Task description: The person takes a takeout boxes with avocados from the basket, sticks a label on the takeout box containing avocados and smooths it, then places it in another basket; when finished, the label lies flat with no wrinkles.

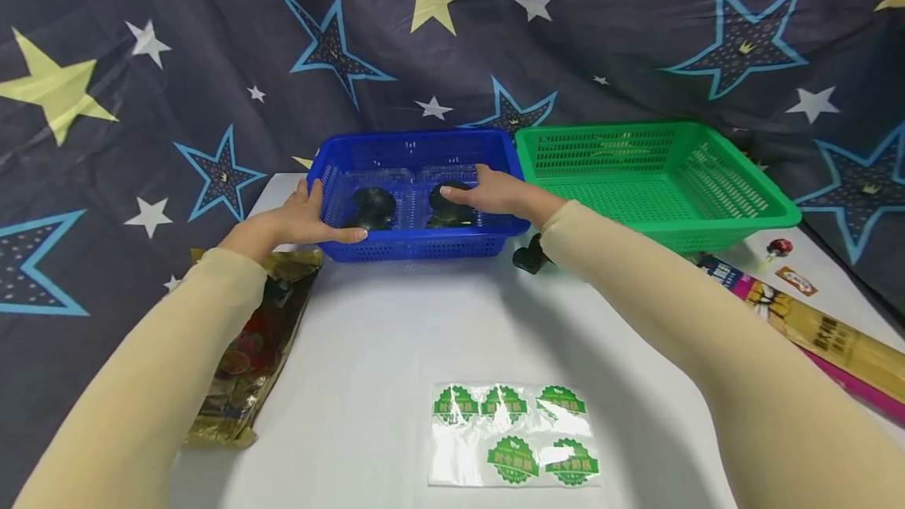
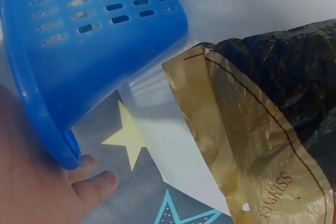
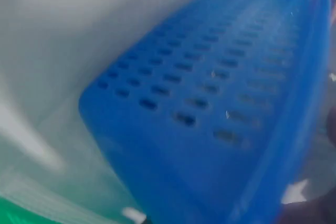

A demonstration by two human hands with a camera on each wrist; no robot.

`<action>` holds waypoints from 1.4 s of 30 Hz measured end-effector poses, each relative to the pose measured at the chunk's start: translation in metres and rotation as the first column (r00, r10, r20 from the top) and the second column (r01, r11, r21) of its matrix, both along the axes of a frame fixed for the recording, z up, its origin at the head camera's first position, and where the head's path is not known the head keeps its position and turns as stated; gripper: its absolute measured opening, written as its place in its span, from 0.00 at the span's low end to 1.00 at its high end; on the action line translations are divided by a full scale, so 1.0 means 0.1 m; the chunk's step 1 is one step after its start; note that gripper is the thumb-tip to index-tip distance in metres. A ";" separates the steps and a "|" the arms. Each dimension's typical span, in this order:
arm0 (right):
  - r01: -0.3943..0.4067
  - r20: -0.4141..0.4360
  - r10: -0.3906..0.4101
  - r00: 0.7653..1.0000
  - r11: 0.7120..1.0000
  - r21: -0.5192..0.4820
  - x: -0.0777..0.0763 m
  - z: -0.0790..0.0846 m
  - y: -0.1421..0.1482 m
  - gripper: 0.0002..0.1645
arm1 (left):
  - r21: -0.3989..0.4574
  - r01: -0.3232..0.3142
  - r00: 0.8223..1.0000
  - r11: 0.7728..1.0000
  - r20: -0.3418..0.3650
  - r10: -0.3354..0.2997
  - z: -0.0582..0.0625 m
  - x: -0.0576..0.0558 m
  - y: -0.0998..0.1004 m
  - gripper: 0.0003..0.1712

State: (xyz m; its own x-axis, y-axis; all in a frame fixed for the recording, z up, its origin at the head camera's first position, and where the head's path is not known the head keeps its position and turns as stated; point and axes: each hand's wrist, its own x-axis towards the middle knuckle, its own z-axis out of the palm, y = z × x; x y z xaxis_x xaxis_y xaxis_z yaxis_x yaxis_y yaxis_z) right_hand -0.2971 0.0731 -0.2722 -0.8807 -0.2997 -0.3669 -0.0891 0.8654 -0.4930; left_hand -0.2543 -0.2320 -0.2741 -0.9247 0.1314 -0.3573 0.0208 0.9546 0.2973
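Note:
Both hands are at the blue perforated basket (image 1: 417,246), which stands at the back of the white table. My left hand (image 1: 293,222) rests at its left front corner, thumb along the front rim and the other fingers spread at the left end. In the left wrist view, fingertips (image 2: 97,187) show just past the rim. My right hand (image 1: 505,193) reaches over the right end, thumb and forefinger extended above the contents. Inside are two clear plastic boxes (image 1: 382,177) side by side, with dark round things (image 1: 373,203) in them.
A green basket (image 1: 657,226) stands close on the right, a small black object (image 1: 529,258) before the gap. A gold bag (image 1: 243,383) lies left. Green round stickers on a sheet (image 1: 516,458) lie in front. Right are a long package (image 1: 823,328), lollipop (image 1: 780,247) and small wrapper (image 1: 796,280).

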 end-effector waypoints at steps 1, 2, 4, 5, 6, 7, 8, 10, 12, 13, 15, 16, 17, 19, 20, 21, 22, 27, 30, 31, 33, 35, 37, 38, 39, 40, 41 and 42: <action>0.016 0.022 -0.016 1.000 1.000 0.005 0.00 -0.01 -0.02 0.64 | -0.002 0.000 1.000 1.000 0.001 0.000 0.01 0.00 0.00 0.78; 0.030 0.039 -0.030 0.999 1.000 0.009 -0.01 -0.02 -0.04 0.64 | -0.005 0.001 1.000 1.000 0.001 -0.001 0.01 0.00 0.01 0.77; 0.049 0.054 -0.050 0.997 0.998 0.026 -0.02 -0.05 -0.07 0.65 | -0.006 -0.001 1.000 1.000 0.002 0.001 0.02 0.00 0.01 0.78; 0.053 0.058 -0.055 0.997 0.998 0.027 -0.03 -0.06 -0.08 0.65 | -0.006 -0.001 1.000 1.000 0.005 0.001 0.02 0.00 0.01 0.78; 0.055 0.059 -0.057 0.997 0.998 0.030 -0.04 -0.08 -0.09 0.65 | -0.007 -0.001 1.000 1.000 0.005 0.001 0.02 0.00 0.01 0.78; 0.056 0.063 -0.058 0.996 0.998 0.030 -0.06 -0.10 -0.09 0.65 | -0.007 -0.002 1.000 1.000 0.006 0.002 0.02 0.00 0.01 0.78; 0.057 0.064 -0.059 0.996 0.998 0.031 -0.07 -0.11 -0.10 0.64 | -0.008 -0.001 1.000 1.000 0.006 0.001 0.02 0.01 0.01 0.78; 0.063 0.068 -0.064 0.996 0.998 0.025 -0.09 -0.14 -0.11 0.62 | -0.009 0.003 1.000 1.000 0.007 -0.003 0.02 0.00 0.00 0.78; 0.070 0.060 -0.071 0.996 0.997 0.025 -0.11 -0.16 -0.11 0.61 | -0.013 0.005 1.000 1.000 0.014 -0.004 0.01 0.00 -0.01 0.78; 0.079 0.055 -0.080 0.995 0.997 0.023 -0.11 -0.16 -0.11 0.60 | -0.014 0.006 1.000 1.000 0.017 -0.006 0.00 0.00 -0.01 0.78; 0.104 0.041 -0.104 0.994 0.995 0.010 -0.11 -0.16 -0.11 0.60 | -0.015 0.008 1.000 1.000 0.022 -0.008 0.00 0.00 -0.01 0.78; 0.119 0.033 -0.119 0.992 0.993 0.001 -0.11 -0.16 -0.12 0.61 | -0.015 0.008 1.000 1.000 0.024 -0.007 -0.01 0.00 -0.01 0.78; 0.135 0.029 -0.135 0.990 0.991 -0.010 -0.11 -0.15 -0.12 0.62 | -0.014 0.006 1.000 1.000 0.026 -0.005 -0.01 0.00 -0.01 0.78; 0.177 0.033 -0.175 0.984 0.983 -0.052 -0.10 -0.15 -0.12 0.63 | -0.012 0.005 1.000 1.000 0.024 -0.005 -0.02 0.00 -0.01 0.78; 0.197 0.039 -0.194 0.980 0.977 -0.080 -0.10 -0.15 -0.11 0.65 | -0.011 0.005 1.000 1.000 0.023 -0.004 -0.02 0.00 -0.01 0.78; 0.218 0.047 -0.214 0.976 0.970 -0.112 -0.10 -0.16 -0.11 0.65 | -0.010 0.004 1.000 1.000 0.022 -0.004 -0.03 0.00 -0.01 0.78; 0.233 0.066 -0.225 0.972 0.960 -0.153 -0.09 -0.16 -0.10 0.66 | -0.010 0.004 1.000 1.000 0.020 -0.003 -0.03 -0.01 -0.01 0.78; 0.278 0.193 -0.224 0.955 0.903 -0.326 -0.10 -0.21 -0.07 0.66 | -0.016 -0.004 1.000 1.000 0.016 0.004 -0.03 -0.02 -0.02 0.79; 0.261 0.215 -0.190 0.958 0.888 -0.378 -0.10 -0.20 -0.07 0.66 | -0.010 -0.003 1.000 1.000 0.001 0.003 -0.02 -0.02 -0.02 0.80; 0.246 0.208 -0.176 0.962 0.888 -0.388 -0.11 -0.20 -0.07 0.66 | -0.008 -0.002 1.000 1.000 -0.003 0.002 -0.01 -0.03 -0.02 0.81; 0.220 0.194 -0.152 0.969 0.887 -0.405 -0.11 -0.19 -0.06 0.66 | 0.002 0.001 1.000 1.000 -0.010 -0.001 -0.01 -0.03 -0.01 0.81; 0.194 0.181 -0.129 0.975 0.891 -0.409 -0.12 -0.19 -0.06 0.66 | 0.001 0.004 1.000 1.000 -0.008 -0.004 0.00 -0.03 -0.01 0.81; 0.170 0.170 -0.109 0.979 0.897 -0.408 -0.12 -0.19 -0.05 0.65 | -0.006 0.004 1.000 1.000 0.001 -0.004 0.01 -0.03 0.00 0.81; 0.160 0.165 -0.100 0.981 0.899 -0.407 -0.12 -0.19 -0.05 0.64 | -0.010 0.005 1.000 1.000 0.006 -0.005 0.01 -0.03 0.00 0.81; 0.152 0.158 -0.094 0.983 0.901 -0.406 -0.12 -0.19 -0.05 0.64 | -0.014 0.004 1.000 1.000 0.011 -0.004 0.02 -0.03 0.00 0.81; 0.145 0.150 -0.091 0.985 0.905 -0.401 -0.12 -0.19 -0.04 0.63 | -0.018 0.005 1.000 1.000 0.015 -0.004 0.02 -0.02 0.00 0.81; 0.144 0.142 -0.094 0.985 0.906 -0.399 -0.12 -0.18 -0.04 0.62 | -0.020 0.005 1.000 1.000 0.018 -0.004 0.03 -0.02 0.00 0.81; 0.146 0.135 -0.100 0.986 0.906 -0.398 -0.11 -0.18 -0.04 0.62 | -0.022 0.003 1.000 1.000 0.020 -0.003 0.03 -0.02 0.00 0.81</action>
State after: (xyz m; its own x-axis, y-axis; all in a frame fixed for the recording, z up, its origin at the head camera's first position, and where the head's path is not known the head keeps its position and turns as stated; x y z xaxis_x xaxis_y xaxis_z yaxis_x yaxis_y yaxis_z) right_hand -0.3084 0.0690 -0.2901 -0.8818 -0.3345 -0.3324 0.0795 0.5894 -0.8039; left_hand -0.2561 -0.2320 -0.2713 -0.9172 0.1259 -0.3781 0.0179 0.9608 0.2766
